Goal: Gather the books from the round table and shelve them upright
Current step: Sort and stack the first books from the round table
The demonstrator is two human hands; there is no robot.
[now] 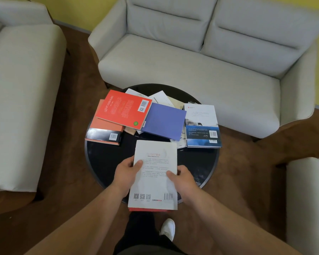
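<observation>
White and thin, a paperback book [155, 173] is held back cover up over the near edge of the round black glossy table [103, 162]. The left hand [126, 172] pinches its left side with the thumb on top, and the right hand [182, 179] pinches its right side the same way. Farther on the table, other books lie flat. A black-and-orange book [104, 134] is at the left edge, and a red book [123, 109] partly covers it. A purple book [164, 121] is in the middle. A blue-and-white book [203, 126] is at the right edge. Behind the far edge stands a pale grey fabric sofa [191, 61].
</observation>
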